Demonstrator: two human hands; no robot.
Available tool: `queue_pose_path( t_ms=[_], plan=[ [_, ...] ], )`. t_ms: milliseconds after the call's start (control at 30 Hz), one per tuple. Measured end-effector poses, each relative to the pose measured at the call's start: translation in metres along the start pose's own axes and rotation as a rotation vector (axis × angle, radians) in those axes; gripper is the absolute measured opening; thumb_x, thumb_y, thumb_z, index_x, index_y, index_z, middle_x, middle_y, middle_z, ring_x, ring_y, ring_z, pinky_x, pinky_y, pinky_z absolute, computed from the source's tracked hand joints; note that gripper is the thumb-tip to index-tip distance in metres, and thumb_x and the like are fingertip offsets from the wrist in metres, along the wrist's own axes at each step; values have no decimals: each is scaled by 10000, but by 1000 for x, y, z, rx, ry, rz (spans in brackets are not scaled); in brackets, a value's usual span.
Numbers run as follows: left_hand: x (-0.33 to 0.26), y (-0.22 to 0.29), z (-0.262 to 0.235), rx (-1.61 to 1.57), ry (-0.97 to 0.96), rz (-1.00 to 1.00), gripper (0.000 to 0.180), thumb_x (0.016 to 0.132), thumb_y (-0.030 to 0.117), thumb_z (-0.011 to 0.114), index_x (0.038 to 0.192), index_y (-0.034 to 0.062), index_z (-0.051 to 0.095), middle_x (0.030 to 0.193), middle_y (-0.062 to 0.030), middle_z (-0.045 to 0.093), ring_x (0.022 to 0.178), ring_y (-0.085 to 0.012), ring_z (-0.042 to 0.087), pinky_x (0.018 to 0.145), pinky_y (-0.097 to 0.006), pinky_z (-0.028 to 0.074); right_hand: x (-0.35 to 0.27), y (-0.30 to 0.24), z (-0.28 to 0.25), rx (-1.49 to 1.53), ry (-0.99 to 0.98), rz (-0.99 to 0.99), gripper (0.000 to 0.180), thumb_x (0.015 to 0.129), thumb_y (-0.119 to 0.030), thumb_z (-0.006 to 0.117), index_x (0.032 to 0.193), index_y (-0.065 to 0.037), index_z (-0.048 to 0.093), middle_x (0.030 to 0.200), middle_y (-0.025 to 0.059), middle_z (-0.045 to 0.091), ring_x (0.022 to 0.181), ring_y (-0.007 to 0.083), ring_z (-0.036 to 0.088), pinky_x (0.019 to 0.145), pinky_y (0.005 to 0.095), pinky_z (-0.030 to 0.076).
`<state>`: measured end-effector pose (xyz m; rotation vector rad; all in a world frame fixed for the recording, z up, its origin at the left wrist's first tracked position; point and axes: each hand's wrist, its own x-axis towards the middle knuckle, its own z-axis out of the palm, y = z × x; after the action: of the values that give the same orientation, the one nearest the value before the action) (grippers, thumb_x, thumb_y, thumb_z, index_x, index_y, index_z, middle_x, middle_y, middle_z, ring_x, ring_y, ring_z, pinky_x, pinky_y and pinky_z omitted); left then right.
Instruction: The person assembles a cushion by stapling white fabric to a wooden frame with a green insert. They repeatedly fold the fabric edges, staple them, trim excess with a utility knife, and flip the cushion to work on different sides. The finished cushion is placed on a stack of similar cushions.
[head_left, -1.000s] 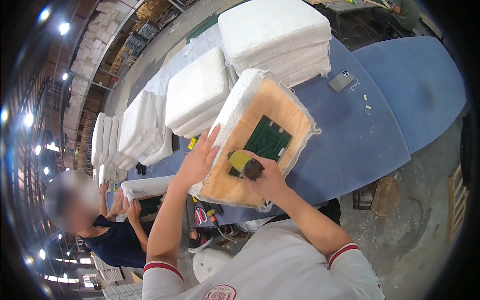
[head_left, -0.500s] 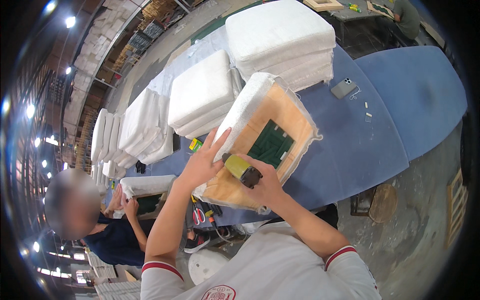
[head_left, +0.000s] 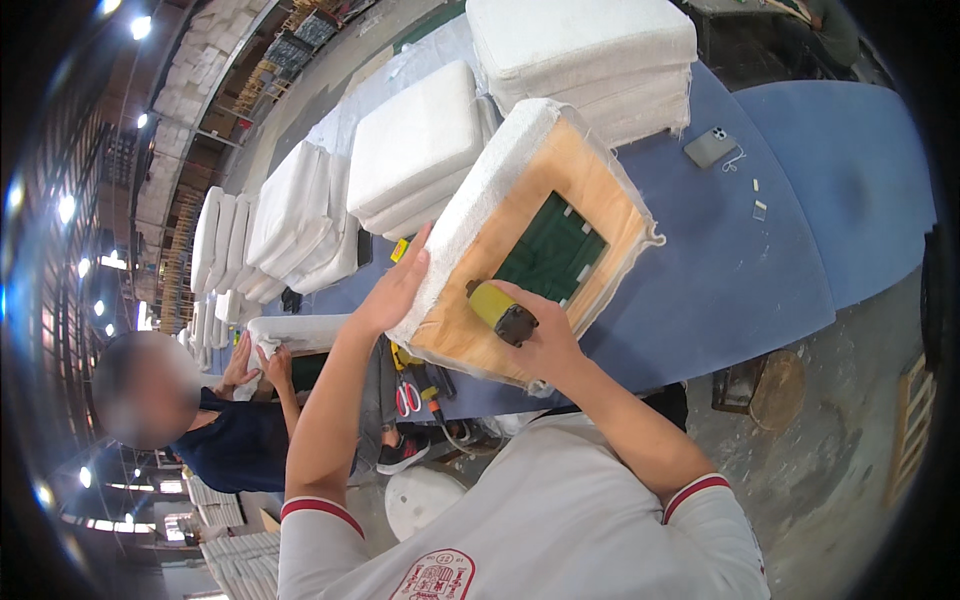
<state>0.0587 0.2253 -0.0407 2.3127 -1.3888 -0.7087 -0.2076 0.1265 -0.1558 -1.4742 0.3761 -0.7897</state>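
Note:
A padded seat cushion (head_left: 585, 165) lies tilted in front of me, its plywood back facing up and white fabric round its sides. Dark green webbing (head_left: 550, 250) shows through the square opening in the wood. My right hand (head_left: 548, 340) grips an olive and black staple gun (head_left: 492, 306) over the plywood, below the opening. The gun's nose is hidden, so I cannot tell whether it touches the wood. Stretched out along the cushion's white left side, my left hand (head_left: 395, 288) presses against the fabric with its fingers extended.
White cushion stacks (head_left: 415, 140) line the far side of the blue table (head_left: 760, 270). A phone (head_left: 710, 147) lies at the right. Red-handled scissors (head_left: 407, 398) hang near the table edge. At the left, another person (head_left: 240, 440) handles a similar cushion (head_left: 300, 328). A stool (head_left: 775, 390) stands lower right.
My left hand has slid off the plywood near the gun onto the cushion's white side. The staple gun stays in my right hand over the wood. The whole view has shifted slightly.

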Motion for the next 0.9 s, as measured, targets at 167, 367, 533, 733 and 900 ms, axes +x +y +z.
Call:
queue_pose_path(
  t_ms=[167, 367, 533, 733, 900],
  plan=[
    [-12, 29, 5, 221, 25, 142, 702, 1244, 461, 441, 1863, 203, 231, 1834, -265, 377, 1631, -518, 450, 1319, -511, 408, 2, -14, -3, 1, -29, 71, 690, 864, 10, 802, 1535, -110, 695, 1225, 248, 801, 1143, 438, 779, 963, 444, 611],
    [-19, 31, 6, 311, 54, 190, 713, 1196, 375, 560, 1846, 329, 271, 1800, -275, 403, 1555, -562, 504, 1244, -566, 492, 6, -23, -7, -26, -25, 25, 707, 887, 73, 802, 1571, -57, 680, 1268, 175, 824, 1090, 198, 794, 974, 317, 599],
    [-21, 32, 6, 316, 54, 210, 793, 1151, 325, 644, 1845, 354, 261, 1805, -262, 395, 1532, -561, 533, 1222, -570, 518, 5, -31, 4, -5, 51, -122, 810, 799, 32, 846, 1576, -122, 673, 1132, 221, 764, 1055, 443, 756, 928, 445, 605],
    [-27, 40, 6, 349, 37, 188, 973, 1040, 192, 741, 1847, 379, 231, 1800, -287, 386, 1514, -570, 549, 1204, -575, 542, 7, -23, 16, -17, 24, -117, 857, 769, 45, 821, 1592, -122, 645, 1130, 221, 755, 1067, 458, 744, 914, 466, 600],
    [-28, 44, 6, 360, 27, 153, 1076, 962, 149, 787, 1848, 388, 224, 1797, -298, 383, 1507, -581, 549, 1200, -582, 550, 4, -23, 18, -67, -24, -155, 854, 754, 22, 826, 1579, -106, 649, 1167, 233, 767, 1077, 466, 741, 921, 473, 603]
  ],
)
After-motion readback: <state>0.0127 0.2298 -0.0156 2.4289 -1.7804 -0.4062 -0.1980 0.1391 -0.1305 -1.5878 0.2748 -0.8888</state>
